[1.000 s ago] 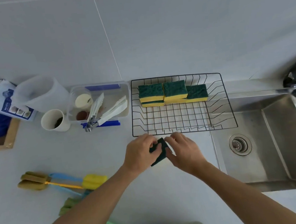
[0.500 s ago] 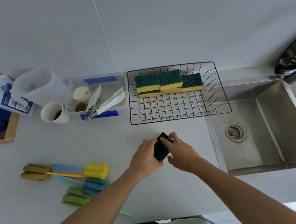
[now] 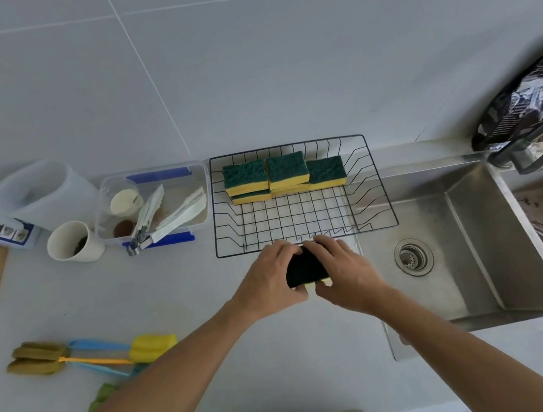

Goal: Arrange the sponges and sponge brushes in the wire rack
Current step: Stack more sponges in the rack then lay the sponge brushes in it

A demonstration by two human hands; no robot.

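Both hands grip one sponge (image 3: 305, 267) just in front of the rack (image 3: 307, 235), above the bench (image 3: 170, 288). The left hand (image 3: 269, 280) has its fingers curled around the sponge's left side; the right hand (image 3: 342, 272) is wrapped around its right side. Only the dark top and a sliver of yellow at the near edge show; the rest is covered by fingers. Whether it touches the bench cannot be told.

Stacked sponges (image 3: 285, 176) sit along the back of the rack; how many lie in the lower layer is partly hidden.

The sponge brushes (image 3: 89, 356) lie on the bench at left, well apart from the rack. The left forearm covers some of their heads and handles.
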